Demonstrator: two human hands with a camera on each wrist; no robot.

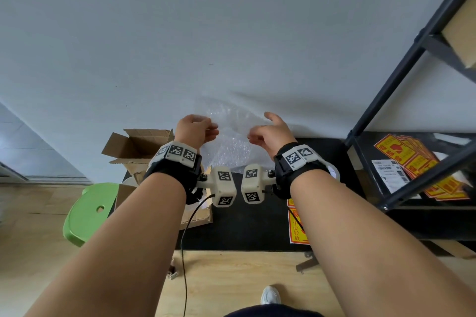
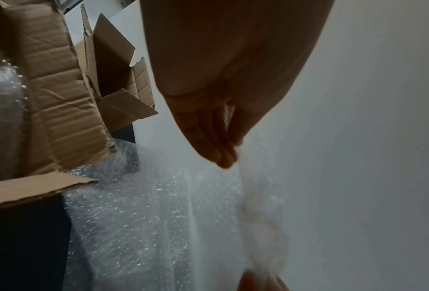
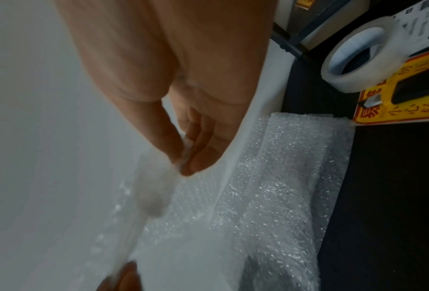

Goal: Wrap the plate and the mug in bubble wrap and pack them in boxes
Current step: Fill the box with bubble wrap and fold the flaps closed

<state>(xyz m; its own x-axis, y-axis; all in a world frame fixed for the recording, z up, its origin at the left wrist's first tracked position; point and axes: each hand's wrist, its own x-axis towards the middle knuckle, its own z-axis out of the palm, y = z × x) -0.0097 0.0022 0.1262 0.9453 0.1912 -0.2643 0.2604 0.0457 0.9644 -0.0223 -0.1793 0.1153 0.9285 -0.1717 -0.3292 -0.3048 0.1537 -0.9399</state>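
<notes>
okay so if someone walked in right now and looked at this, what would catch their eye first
Both raised hands, the left hand and right hand, pinch a sheet of bubble wrap held up before the white wall. Left of them an open cardboard box stands above a green stool; yellow warning stickers lie on the black shelf at right.

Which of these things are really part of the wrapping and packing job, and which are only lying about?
Part of the job:
clear bubble wrap sheet, pinched by left hand and right hand
open brown cardboard box
clear packing tape roll

Lying about:
green plastic stool
black metal shelf rack
yellow-red warning stickers
</notes>
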